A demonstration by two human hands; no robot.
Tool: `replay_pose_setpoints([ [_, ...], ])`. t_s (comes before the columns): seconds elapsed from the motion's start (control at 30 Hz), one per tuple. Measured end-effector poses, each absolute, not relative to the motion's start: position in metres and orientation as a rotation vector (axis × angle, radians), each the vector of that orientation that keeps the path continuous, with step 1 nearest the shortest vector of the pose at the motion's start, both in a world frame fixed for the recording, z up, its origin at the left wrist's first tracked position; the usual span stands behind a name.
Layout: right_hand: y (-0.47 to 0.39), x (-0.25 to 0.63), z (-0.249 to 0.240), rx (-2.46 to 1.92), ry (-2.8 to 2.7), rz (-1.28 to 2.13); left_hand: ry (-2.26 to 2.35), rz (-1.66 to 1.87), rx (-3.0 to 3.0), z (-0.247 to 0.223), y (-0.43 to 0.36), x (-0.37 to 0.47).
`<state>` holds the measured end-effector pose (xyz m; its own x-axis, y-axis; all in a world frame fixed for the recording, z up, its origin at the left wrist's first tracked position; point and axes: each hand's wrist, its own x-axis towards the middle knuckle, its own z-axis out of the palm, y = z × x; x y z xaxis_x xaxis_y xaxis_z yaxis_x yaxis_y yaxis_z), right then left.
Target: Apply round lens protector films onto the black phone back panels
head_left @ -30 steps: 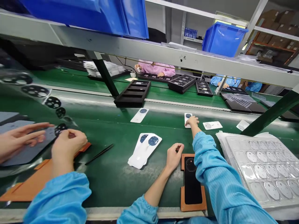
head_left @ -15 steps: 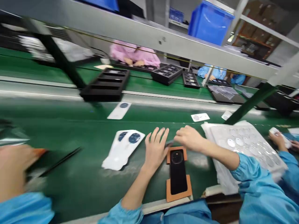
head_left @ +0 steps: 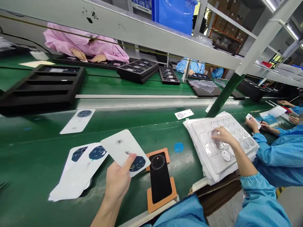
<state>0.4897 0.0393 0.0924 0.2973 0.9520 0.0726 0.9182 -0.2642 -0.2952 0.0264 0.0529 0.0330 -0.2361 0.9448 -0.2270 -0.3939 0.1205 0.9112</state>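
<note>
My left hand (head_left: pixel 118 178) grips a white phone back panel (head_left: pixel 125 145) with a dark blue round camera area at its lower end, thumb on top. Right of it a black phone back (head_left: pixel 161 181) with a round camera ring lies in an orange holder (head_left: pixel 162 203). My right hand (head_left: pixel 223 135) reaches over a clear blister tray (head_left: pixel 196 129) of round discs. Its fingertips pinch at one disc (head_left: pixel 213 133), which they partly cover. Left of my left hand lies a fanned stack of white panels (head_left: pixel 73 176).
Another white panel (head_left: pixel 77 122) lies near the belt's metal edge. A small blue film piece (head_left: pixel 179 147) is on the green surface. A green post (head_left: pixel 224 94) rises behind the tray. A black compartment tray (head_left: pixel 44 85) stands at far left. Co-workers sit opposite and at right.
My left hand has picked up a white panel. My right hand has moved right from the phone to the disc tray. A blue film piece now shows on the surface; the view has swung right.
</note>
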Motion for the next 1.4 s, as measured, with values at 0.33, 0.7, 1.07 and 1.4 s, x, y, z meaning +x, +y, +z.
replay_pose_setpoints([
  [0.33, 0.009, 0.379, 0.085, -1.676, -1.626, 0.503, 1.068, 1.547, 0.405, 0.025, 0.047, 0.025],
  [0.7, 0.014, 0.223, -0.013, -1.286, -2.363, -0.084, 1.032, 1.545, 0.451, 0.019, 0.034, 0.005],
  [1.07, 0.002, 0.210, -0.001, -1.397, -2.441, -0.251, 1.031, 1.510, 0.463, 0.019, 0.027, 0.008],
  [1.4, 0.009, 0.213, 0.021, -1.290, -2.092, 0.258, 1.087, 1.456, 0.678, 0.019, 0.020, 0.027],
])
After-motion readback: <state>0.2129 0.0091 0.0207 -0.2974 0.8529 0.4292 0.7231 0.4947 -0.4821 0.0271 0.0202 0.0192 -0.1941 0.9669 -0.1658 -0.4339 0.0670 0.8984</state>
